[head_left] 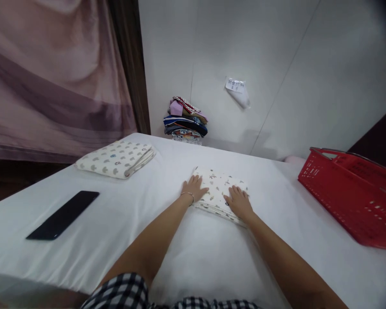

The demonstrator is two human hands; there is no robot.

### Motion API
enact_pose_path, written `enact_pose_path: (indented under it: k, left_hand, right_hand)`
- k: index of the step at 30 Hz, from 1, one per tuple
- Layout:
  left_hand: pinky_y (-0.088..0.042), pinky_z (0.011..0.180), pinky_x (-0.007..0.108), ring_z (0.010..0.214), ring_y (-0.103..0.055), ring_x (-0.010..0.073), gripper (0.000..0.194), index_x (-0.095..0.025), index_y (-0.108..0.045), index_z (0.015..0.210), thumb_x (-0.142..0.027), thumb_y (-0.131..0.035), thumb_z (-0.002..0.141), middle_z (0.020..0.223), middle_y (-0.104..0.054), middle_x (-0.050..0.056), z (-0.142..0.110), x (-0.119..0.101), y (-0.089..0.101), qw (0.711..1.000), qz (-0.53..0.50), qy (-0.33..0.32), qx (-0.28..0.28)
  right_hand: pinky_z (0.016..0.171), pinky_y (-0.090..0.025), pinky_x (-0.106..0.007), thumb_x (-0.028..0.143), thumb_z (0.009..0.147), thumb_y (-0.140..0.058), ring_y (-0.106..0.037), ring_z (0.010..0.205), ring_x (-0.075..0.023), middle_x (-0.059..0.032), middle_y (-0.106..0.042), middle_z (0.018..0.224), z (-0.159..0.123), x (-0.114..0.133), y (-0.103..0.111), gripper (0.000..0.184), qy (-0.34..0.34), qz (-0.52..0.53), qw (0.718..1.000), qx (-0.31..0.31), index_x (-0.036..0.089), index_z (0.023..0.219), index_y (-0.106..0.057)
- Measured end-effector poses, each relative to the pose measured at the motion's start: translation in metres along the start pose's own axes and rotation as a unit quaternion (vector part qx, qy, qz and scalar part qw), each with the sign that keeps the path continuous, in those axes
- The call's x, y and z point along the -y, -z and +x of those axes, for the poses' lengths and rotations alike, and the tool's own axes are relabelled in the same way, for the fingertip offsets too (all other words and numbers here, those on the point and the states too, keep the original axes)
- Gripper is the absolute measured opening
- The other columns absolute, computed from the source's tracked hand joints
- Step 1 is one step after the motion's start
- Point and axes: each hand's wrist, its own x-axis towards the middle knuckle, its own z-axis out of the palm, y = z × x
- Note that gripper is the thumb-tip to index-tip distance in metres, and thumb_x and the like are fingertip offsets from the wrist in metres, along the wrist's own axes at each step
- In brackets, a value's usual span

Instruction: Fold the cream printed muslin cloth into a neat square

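Resting the left hand [194, 188] and the right hand [239, 201] palm-down on a folded white cloth [217, 184] with small prints, fingers spread, grasping nothing. Touching the left side of it with one and the right side with the other, around the middle of the white-covered desk [122, 244], apart from its edges. Wearing a bracelet [188, 193] on the left wrist. Having a second folded cloth [111, 159] at the far left corner, a flat black device [64, 215] between that and the near edge, a red basket [357, 201] toward the right edge, and piled fabrics [185, 122] beyond the far edge.
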Motion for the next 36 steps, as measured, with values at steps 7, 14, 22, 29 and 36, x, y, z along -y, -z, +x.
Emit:
enact_pose_path:
  k: [7, 14, 22, 29, 36]
  left_hand:
    - [-0.017, 0.105, 0.052, 0.137, 0.000, 0.0259, 0.075, -0.024, -0.016, 0.142, -0.065, -0.019, 0.080, 0.150, -0.005, 0.003, 0.002, 0.004, -0.005, 1.000, 0.019, -0.004, -0.011]
    - [-0.015, 0.106, 0.051, 0.137, 0.000, 0.0247, 0.074, -0.025, -0.014, 0.143, -0.065, -0.018, 0.081, 0.150, -0.003, 0.001, 0.000, 0.003, -0.005, 1.000, 0.013, -0.002, -0.001]
    - [-0.014, 0.105, 0.055, 0.137, -0.004, 0.0273, 0.075, -0.026, -0.022, 0.141, -0.067, -0.024, 0.078, 0.150, -0.008, 0.003, 0.005, 0.004, 0.002, 0.999, 0.014, 0.005, 0.031]
    - [-0.004, 0.107, 0.054, 0.137, 0.000, 0.0285, 0.079, -0.025, -0.025, 0.140, -0.071, -0.020, 0.077, 0.150, -0.007, 0.002, 0.051, -0.015, 0.027, 0.999, 0.034, -0.002, -0.019]
    - [-0.012, 0.107, 0.052, 0.137, 0.004, 0.0256, 0.080, -0.025, -0.014, 0.143, -0.071, -0.013, 0.077, 0.150, 0.003, -0.002, 0.064, 0.003, 0.002, 1.000, 0.010, 0.005, 0.005]
  right_hand:
    - [0.103, -0.016, -0.047, 0.054, 0.088, -0.025, -0.019, 0.133, -0.0280, -0.0128, -0.025, 0.145, 0.017, 0.001, 0.012, 0.062, -0.014, 0.043, 0.998, 0.044, 0.016, 0.137, -0.032]
    - [0.105, -0.012, -0.048, 0.055, 0.088, -0.021, -0.015, 0.134, -0.0273, -0.0137, -0.023, 0.146, 0.059, -0.019, 0.014, 0.067, -0.060, 0.038, 0.997, 0.027, 0.011, 0.138, -0.028]
    - [0.104, -0.012, -0.048, 0.057, 0.088, -0.019, -0.021, 0.132, -0.0287, -0.0143, -0.029, 0.143, 0.059, -0.030, -0.010, 0.068, -0.048, 0.011, 0.999, -0.004, 0.010, 0.136, -0.032]
    - [0.103, -0.011, -0.049, 0.055, 0.088, -0.020, -0.022, 0.131, -0.0296, -0.0158, -0.032, 0.141, 0.060, -0.031, -0.014, 0.067, -0.038, 0.006, 0.999, -0.030, 0.009, 0.135, -0.034]
    - [0.104, -0.010, -0.048, 0.057, 0.088, -0.020, -0.020, 0.132, -0.0284, -0.0142, -0.030, 0.143, 0.059, -0.032, -0.013, 0.068, -0.038, 0.023, 0.999, -0.017, 0.011, 0.136, -0.032]
